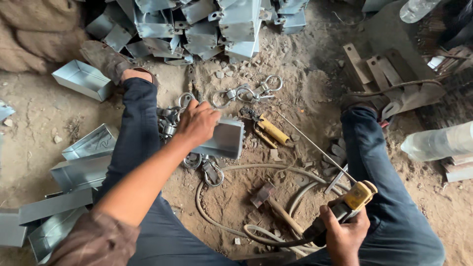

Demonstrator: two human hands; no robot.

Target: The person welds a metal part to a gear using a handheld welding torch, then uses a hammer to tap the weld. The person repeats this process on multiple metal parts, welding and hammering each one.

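Observation:
My left hand (198, 121) grips a folded grey sheet-metal box (224, 140) and holds it on the dirt floor between my legs. My right hand (345, 234) is closed on a welding electrode holder (355, 198) with a yellow head. A thin welding rod (315, 145) runs from the holder up and left toward the box. Steel rings and loop fittings (246, 92) lie just beyond the box. A yellow-handled tool (270, 130) lies to the right of the box.
A pile of finished metal boxes (207, 24) sits at the top; more boxes (79, 167) lie at the left. A hammer (276, 204) and welding cable (231, 226) rest between my legs. Flat metal strips (374, 69) and plastic bottles (438, 140) are at the right.

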